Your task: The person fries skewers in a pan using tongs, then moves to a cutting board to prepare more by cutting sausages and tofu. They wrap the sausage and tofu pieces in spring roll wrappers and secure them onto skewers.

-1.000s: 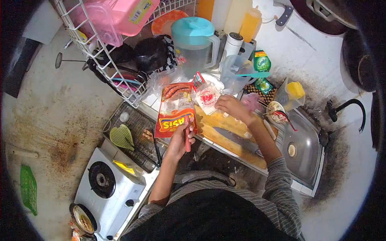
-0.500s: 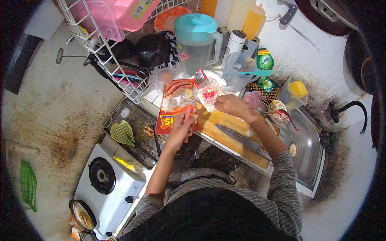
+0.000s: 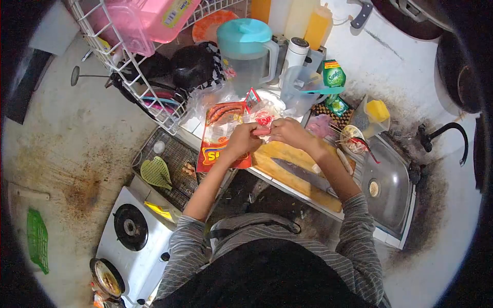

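A pinkish sausage (image 3: 261,132) lies level between my hands. My left hand (image 3: 244,139) is closed around its left part. At the sausage's other end, the fingers of my right hand (image 3: 290,133) pinch it; their tips are partly hidden. Below my left hand is a red sausage packet (image 3: 209,154) with a clear window. Just behind my hands, a white bag with red print (image 3: 263,119) is half covered. The wooden cutting board (image 3: 267,156) lies under my right hand and forearm, with a large knife (image 3: 298,173) flat on it.
A sink (image 3: 393,205) is at the right, beside a bowl (image 3: 354,134) with a red-handled utensil. A jug with a turquoise lid (image 3: 244,56) stands behind. To the left are a wire rack (image 3: 154,110) and a white gas stove (image 3: 154,241) with a small pan (image 3: 107,277).
My left hand has moved up and right, turning the sausage from upright to level. My right hand has come slightly left from the white bag to the sausage's end.
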A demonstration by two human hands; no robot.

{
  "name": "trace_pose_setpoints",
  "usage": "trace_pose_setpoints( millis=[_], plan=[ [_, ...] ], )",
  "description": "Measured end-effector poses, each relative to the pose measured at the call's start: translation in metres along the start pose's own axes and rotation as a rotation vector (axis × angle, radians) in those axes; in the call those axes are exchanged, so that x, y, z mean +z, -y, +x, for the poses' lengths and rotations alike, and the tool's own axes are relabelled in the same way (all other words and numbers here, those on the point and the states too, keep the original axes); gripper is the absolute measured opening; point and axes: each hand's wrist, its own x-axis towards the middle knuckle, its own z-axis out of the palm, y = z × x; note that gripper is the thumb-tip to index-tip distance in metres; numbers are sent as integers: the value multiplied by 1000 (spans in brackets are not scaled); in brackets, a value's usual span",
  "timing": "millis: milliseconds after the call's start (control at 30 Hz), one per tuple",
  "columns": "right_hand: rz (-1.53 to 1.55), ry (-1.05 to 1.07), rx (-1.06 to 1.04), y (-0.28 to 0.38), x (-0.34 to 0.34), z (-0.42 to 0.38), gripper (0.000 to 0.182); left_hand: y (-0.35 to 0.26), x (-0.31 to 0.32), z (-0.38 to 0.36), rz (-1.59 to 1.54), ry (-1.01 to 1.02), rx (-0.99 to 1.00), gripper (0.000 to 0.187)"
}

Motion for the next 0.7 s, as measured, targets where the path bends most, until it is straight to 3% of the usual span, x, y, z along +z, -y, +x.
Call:
trace_pose_setpoints(
  millis=[67,200,400,500,567,700],
  plan=[
    [155,65,111,-6,2,0,22,5,0,2,41,4,36,25],
    [228,48,111,-9,3,0,21,19,3,9,15,8,145,25],
    [267,-4,90,-1,-3,1,20,17,1,14,-4,29,162,27],
    [283,-11,192,-1,4,1,19,17,1,17,-80,7,145,25],
    [269,-165,222,-2,8,0,20,16,2,21,-61,-42,173,24],
    [270,-214,309,4,2,-4,18,3,1,18,-115,-110,172,23]
  ],
)
